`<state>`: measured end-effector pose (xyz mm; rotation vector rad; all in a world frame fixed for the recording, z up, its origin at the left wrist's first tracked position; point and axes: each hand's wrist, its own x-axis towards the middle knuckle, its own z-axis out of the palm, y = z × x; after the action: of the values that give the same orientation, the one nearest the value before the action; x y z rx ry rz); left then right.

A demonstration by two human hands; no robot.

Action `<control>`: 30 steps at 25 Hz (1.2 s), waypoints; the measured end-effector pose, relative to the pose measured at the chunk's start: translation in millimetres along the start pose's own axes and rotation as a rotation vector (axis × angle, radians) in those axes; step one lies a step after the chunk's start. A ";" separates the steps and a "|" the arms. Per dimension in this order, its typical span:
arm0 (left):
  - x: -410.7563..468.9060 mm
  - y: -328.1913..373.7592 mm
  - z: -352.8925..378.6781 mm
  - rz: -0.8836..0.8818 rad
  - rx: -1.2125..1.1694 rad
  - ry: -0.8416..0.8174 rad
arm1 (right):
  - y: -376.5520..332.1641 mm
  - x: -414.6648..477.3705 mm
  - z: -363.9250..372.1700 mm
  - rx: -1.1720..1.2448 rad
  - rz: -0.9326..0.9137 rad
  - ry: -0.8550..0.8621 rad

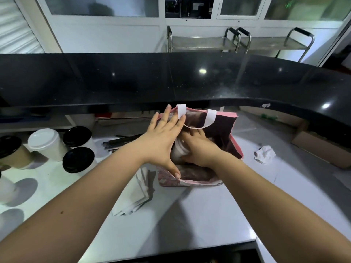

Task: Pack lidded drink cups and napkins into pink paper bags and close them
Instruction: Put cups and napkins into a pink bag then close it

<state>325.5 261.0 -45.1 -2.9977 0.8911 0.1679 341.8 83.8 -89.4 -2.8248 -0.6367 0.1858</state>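
**Clerk:** Surfaces first?

**Inspector:** A black counter (pixel 171 82) runs across the far side. Below it is the steel worktop (pixel 190 215), where all the work items stand.

**Clerk:** The bag?

**Inspector:** One pink paper bag (pixel 234 149) stands upright at mid-worktop with its mouth open. Its white handles (pixel 211 115) stand up at the far rim.

**Clerk:** Hands?

**Inspector:** The left hand (pixel 163 137) is spread flat across the left side of the bag mouth. Its fingers are straight and reach the far rim beside one handle, and its thumb rests on the near rim. It grasps nothing. The right hand (pixel 199 149) is inside the mouth, with its fingers curved about a held cup (pixel 179 149). That cup has a pale lid and is partly sunk in the bag.

**Clerk:** Remaining stock?

**Inspector:** Loose cups stand in a group at the left of the worktop, well apart from the bag. They are a white-lidded cup (pixel 44 143), two black-lidded cups (pixel 77 136), and a brown cup (pixel 9 150) at the frame edge. A napkin stack (pixel 136 194) lies just beside the bag's near-left corner. Black straws (pixel 121 141) lie between the cups and the bag. A crumpled paper (pixel 265 154) lies to the right of the bag.
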 end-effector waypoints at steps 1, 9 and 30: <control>-0.6 -0.7 1.5 -0.007 0.005 0.006 | -1.3 -0.1 5.9 0.011 -0.011 0.018; -2.3 -3.7 7.6 -0.044 0.024 0.044 | 1.4 -0.2 30.0 -0.105 -0.037 -0.059; -6.3 0.4 -2.4 -0.114 -0.012 0.310 | 9.8 -0.6 -37.0 0.013 -0.044 -0.159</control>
<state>320.2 264.0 -42.1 -3.1271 0.7314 -0.3019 351.8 67.4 -56.2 -2.8004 -0.7274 0.4087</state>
